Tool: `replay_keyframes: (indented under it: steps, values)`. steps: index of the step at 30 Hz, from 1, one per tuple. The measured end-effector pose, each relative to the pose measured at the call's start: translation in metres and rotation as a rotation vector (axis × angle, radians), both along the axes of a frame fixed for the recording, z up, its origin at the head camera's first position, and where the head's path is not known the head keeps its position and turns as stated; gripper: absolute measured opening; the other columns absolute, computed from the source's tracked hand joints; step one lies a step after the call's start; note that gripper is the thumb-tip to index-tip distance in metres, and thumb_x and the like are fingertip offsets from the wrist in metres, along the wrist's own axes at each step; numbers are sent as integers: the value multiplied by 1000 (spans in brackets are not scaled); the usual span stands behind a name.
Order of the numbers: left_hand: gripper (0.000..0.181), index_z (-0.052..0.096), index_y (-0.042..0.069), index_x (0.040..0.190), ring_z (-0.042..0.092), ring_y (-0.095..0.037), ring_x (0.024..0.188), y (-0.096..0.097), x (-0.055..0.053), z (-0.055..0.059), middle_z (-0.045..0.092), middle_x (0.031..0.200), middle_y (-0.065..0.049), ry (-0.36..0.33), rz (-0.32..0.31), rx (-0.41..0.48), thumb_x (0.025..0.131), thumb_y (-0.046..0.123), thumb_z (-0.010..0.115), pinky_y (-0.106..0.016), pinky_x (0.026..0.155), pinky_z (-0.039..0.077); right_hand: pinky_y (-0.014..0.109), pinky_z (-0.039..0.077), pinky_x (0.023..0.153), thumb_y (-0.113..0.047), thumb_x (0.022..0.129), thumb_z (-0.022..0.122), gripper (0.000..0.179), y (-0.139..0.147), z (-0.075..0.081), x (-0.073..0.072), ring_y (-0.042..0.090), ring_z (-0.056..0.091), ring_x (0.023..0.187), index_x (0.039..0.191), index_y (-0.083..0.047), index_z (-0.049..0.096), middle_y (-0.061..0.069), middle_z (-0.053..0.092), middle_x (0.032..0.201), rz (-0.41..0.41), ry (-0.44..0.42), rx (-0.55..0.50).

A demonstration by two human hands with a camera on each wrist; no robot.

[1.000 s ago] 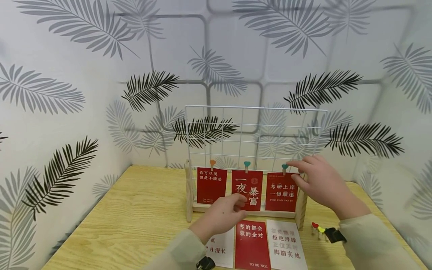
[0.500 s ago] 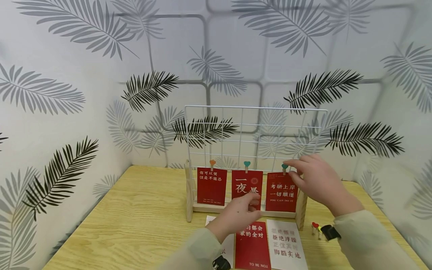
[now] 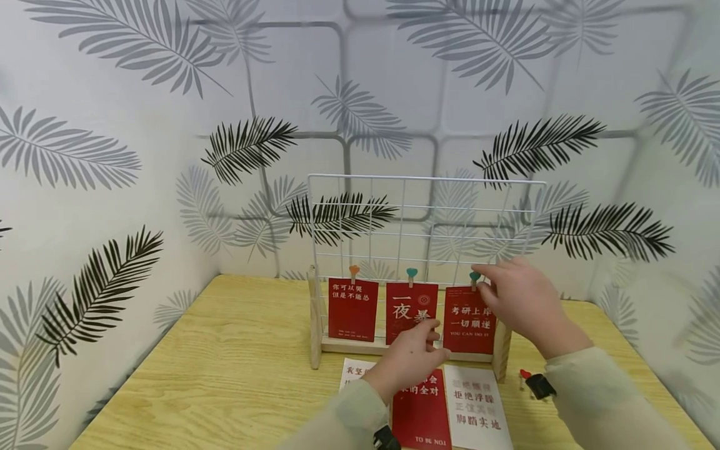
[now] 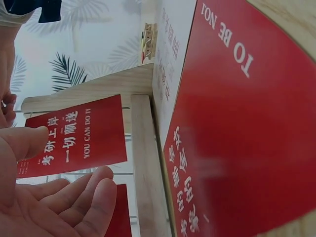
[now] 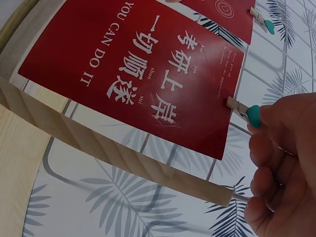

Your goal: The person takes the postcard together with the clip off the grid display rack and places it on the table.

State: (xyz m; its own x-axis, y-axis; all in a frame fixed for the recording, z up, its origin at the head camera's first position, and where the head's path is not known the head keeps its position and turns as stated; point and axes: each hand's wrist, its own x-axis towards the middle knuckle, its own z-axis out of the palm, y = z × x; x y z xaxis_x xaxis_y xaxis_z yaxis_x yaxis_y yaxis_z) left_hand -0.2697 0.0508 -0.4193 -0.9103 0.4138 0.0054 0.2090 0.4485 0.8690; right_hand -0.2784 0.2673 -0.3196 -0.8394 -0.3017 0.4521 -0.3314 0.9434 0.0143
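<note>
Three red cards (image 3: 412, 310) hang clipped on our wire grid (image 3: 425, 219); our right grip (image 3: 517, 299) pinches the teal clip (image 5: 253, 115), our left grip (image 3: 413, 357) lies relaxed over the counter cards (image 3: 476, 406).

left hand (image 3: 413, 359) hides the middle red card's (image 3: 411, 304) lower half.

three red cards (image 3: 412, 309) clipped on one wire grid (image 3: 427, 219), three heart clips (image 3: 412, 274), three cards on table (image 3: 420, 409)

A red card (image 3: 469, 319) hangs upright, seemingly clipped by a teal-heart peg (image 3: 475, 279).
</note>
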Motion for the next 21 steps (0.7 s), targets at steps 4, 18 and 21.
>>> replay_keyframes:
  steps: [4,18,21]
  values:
    - [64,45,21,151,63,-13,111,4,-3,-3,63,135,3,-24,15,15,95,37,70,-41,91,54,44,49,64,-21,96,68,31,-3,0,-1,27,55,82,125,-11,72,2,72,87,-19,10,-7]
    - [41,59,22,132,62,-9,97,16,-7,-7,66,113,9,35,61,62,96,37,69,-36,83,55,42,51,52,-19,95,70,21,-8,-8,-5,28,64,75,114,-13,77,9,76,93,-31,133,-72]
    - [31,61,21,124,59,-7,90,17,-7,-6,64,105,11,70,78,63,98,36,68,-32,79,54,41,50,50,-17,94,70,21,-9,-11,-7,26,63,72,113,-13,77,9,75,89,-38,150,-92]
